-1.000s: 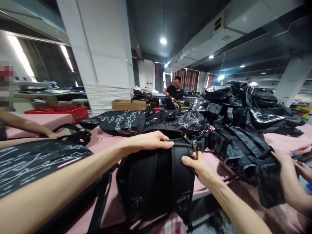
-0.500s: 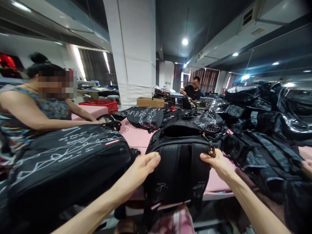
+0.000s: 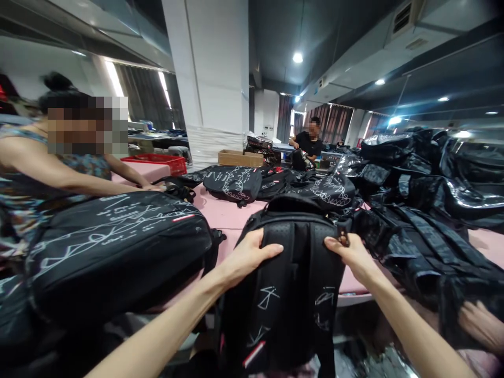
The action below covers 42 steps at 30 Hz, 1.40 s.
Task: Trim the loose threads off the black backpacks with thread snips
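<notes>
A black backpack (image 3: 295, 294) hangs over the front of the pink table, its back panel and shoulder straps toward me. White line drawings and a small red-and-white tag mark the straps. My left hand (image 3: 254, 254) grips the bag's upper left side, its thumb lying across the strap and its fingers mostly hidden. At the upper right side my right hand (image 3: 348, 251) is closed on the edge, close to a metal zip pull (image 3: 343, 236). The bag's top looks partly open behind the panel.
A large printed black backpack (image 3: 118, 247) lies at left, where a co-worker (image 3: 59, 168) reaches across. More backpacks (image 3: 232, 184) cover the far part of the pink table (image 3: 224, 212). Dark bags (image 3: 425, 247) pile up at right, beside another person's hand (image 3: 482, 320). A white pillar (image 3: 212, 79) stands behind.
The backpack has come down and toward me, showing more of its straps. My left hand now lies further over its back panel. The other person's hand at right shows more.
</notes>
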Each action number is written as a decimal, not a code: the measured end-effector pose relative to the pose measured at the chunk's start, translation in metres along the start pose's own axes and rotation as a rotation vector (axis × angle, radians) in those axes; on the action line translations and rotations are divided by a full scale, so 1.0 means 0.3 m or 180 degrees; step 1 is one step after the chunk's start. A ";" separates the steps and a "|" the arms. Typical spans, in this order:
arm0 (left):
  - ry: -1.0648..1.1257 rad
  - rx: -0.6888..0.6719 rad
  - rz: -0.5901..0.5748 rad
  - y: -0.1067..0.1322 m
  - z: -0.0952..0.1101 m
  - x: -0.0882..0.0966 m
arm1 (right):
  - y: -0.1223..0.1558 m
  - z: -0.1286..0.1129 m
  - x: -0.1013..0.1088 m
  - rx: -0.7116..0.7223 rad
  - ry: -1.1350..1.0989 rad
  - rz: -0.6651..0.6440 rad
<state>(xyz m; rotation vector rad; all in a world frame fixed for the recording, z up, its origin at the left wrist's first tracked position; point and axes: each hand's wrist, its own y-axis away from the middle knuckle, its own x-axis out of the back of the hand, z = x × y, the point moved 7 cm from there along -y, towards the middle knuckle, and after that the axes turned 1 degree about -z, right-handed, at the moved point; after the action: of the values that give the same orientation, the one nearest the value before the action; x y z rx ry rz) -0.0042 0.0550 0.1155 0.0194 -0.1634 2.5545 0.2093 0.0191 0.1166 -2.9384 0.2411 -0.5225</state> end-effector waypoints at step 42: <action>0.1513 -0.0080 0.2048 0.018 -0.337 0.273 | -0.077 -0.075 -0.534 0.2339 0.3103 0.0054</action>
<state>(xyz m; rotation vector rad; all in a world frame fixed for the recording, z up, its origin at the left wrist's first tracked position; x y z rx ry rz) -0.0734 0.1074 0.0184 -0.7553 -0.0128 3.0928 0.0560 0.0684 0.0889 -1.7925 0.1217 -1.5902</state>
